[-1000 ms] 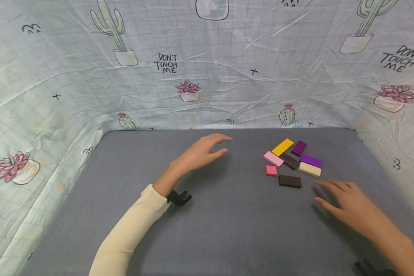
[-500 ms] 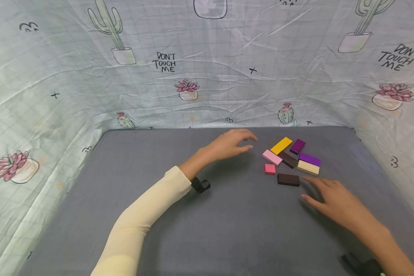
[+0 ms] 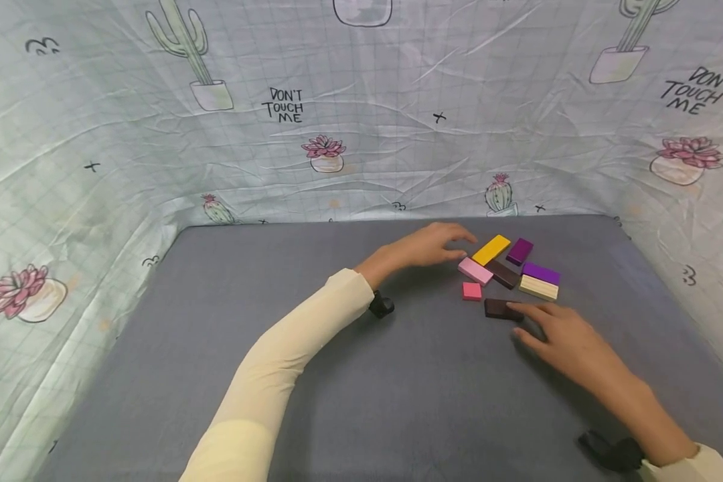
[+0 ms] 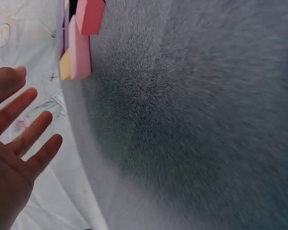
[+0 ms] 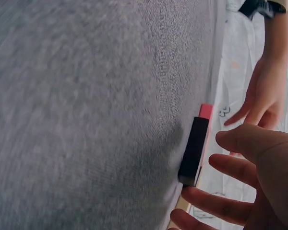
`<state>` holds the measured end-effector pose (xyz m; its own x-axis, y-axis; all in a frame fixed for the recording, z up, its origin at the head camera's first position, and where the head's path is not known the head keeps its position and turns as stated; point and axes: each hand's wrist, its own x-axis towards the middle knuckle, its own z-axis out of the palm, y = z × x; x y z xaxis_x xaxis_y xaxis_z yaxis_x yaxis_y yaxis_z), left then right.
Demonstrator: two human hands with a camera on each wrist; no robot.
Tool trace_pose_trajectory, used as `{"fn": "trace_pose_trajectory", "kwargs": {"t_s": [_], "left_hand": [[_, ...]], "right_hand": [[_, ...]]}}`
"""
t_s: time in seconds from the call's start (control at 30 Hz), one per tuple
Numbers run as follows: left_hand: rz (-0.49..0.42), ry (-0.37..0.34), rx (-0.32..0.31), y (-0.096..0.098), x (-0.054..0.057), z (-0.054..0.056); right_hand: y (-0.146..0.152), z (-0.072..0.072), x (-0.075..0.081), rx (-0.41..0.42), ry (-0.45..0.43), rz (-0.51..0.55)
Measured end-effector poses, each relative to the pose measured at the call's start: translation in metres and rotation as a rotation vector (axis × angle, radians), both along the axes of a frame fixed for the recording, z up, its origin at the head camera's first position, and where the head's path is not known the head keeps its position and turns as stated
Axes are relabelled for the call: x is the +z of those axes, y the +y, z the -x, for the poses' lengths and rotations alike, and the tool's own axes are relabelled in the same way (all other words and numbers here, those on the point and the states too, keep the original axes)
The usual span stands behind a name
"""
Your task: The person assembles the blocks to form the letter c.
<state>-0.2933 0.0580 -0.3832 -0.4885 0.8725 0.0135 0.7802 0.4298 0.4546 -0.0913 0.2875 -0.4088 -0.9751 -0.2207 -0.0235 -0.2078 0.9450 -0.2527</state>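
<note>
A loose cluster of coloured blocks lies on the grey table at the right. My left hand (image 3: 430, 246) reaches in from the left, its fingers spread and holding nothing, fingertips close by the yellow block (image 3: 491, 250) and the pink block (image 3: 475, 270). My right hand (image 3: 569, 338) comes from the near right. Its fingers are extended, and one fingertip overlaps the right end of the front dark brown block (image 3: 497, 308). In the right wrist view, that dark block (image 5: 194, 151) stands just past the parted thumb and fingers. A small coral-red block (image 3: 472, 291) lies between both hands.
Behind the front block lie another dark brown block (image 3: 503, 274), a dark purple one (image 3: 520, 251), and a violet block (image 3: 541, 273) alongside a cream one (image 3: 539, 288). A printed cactus cloth (image 3: 373, 161) walls the back and sides of the grey table (image 3: 422, 395).
My left hand has moved right, up to the edge of the cluster. The right hand has moved left and slightly away from me, to the front dark brown block. The blocks keep their arrangement.
</note>
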Motion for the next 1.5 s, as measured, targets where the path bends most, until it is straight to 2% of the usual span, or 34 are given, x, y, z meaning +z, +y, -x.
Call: {"fn": "trace_pose_trajectory", "kwargs": {"t_s": [0.2, 0.43, 0.57, 0.67, 0.83, 1.0, 1.1, 1.27, 1.5], "left_hand": [[0.030, 0.014, -0.038, 0.022, -0.005, 0.018], [0.089, 0.010, -0.116, 0.040, -0.011, 0.036], [0.159, 0.012, -0.169, 0.045, -0.016, 0.040], [0.208, 0.026, -0.138, 0.048, -0.019, 0.040], [0.276, 0.120, -0.032, 0.049, -0.020, 0.040], [0.318, 0.174, -0.027, 0.049, -0.017, 0.042], [0.347, 0.177, -0.050, 0.049, -0.014, 0.043], [0.365, 0.176, -0.080, 0.046, -0.012, 0.047], [0.347, 0.172, -0.076, 0.040, -0.015, 0.052]], "right_hand": [[-0.004, 0.006, 0.001, 0.031, 0.036, 0.026], [-0.006, 0.018, 0.002, 0.012, 0.035, 0.082], [-0.009, 0.022, 0.000, 0.010, 0.111, 0.078], [-0.008, 0.028, -0.004, 0.078, 0.192, 0.073], [0.009, 0.038, -0.009, 0.285, 0.278, 0.128], [0.030, 0.045, -0.011, 0.441, 0.298, 0.142], [0.036, 0.049, -0.013, 0.478, 0.289, 0.139], [0.039, 0.050, -0.012, 0.493, 0.268, 0.128], [0.039, 0.050, -0.010, 0.509, 0.268, 0.112]]}}
